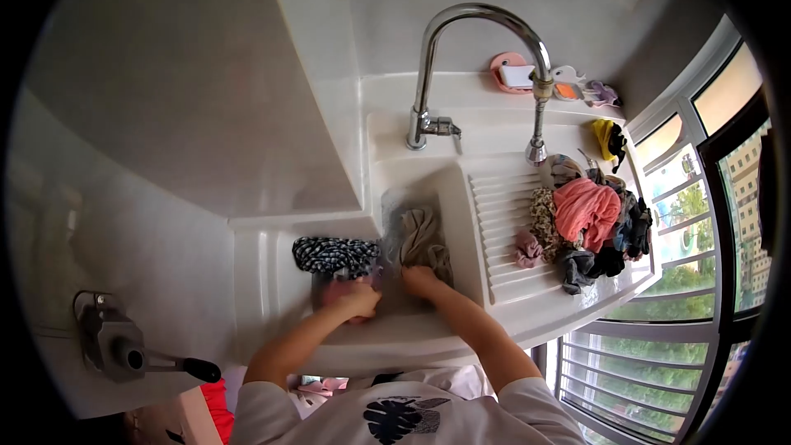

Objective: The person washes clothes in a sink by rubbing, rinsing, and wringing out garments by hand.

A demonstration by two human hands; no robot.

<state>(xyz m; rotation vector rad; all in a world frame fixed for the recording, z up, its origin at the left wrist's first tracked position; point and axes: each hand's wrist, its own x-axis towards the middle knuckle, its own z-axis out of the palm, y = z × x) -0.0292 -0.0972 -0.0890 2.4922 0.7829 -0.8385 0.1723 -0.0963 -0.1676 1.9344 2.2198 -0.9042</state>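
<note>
Inside the white sink basin (460, 222), water surrounds a beige-grey cloth (422, 235). My right hand (422, 282) is closed on the lower part of that cloth. To its left, my left hand (359, 298) is closed around a reddish-pink cloth (336, 289), slightly blurred. A black-and-white patterned cloth (334, 254) lies just above my left hand, at the left side of the basin. The fingertips of both hands are partly hidden by cloth and water.
A chrome faucet (425, 74) arches over the sink. On the ribbed washboard (494, 222) at right lies a heap of clothes with a coral cloth (587, 213). A soap dish (504, 64) stands on the back ledge, and a yellow-and-black item (608, 140) lies at the right corner.
</note>
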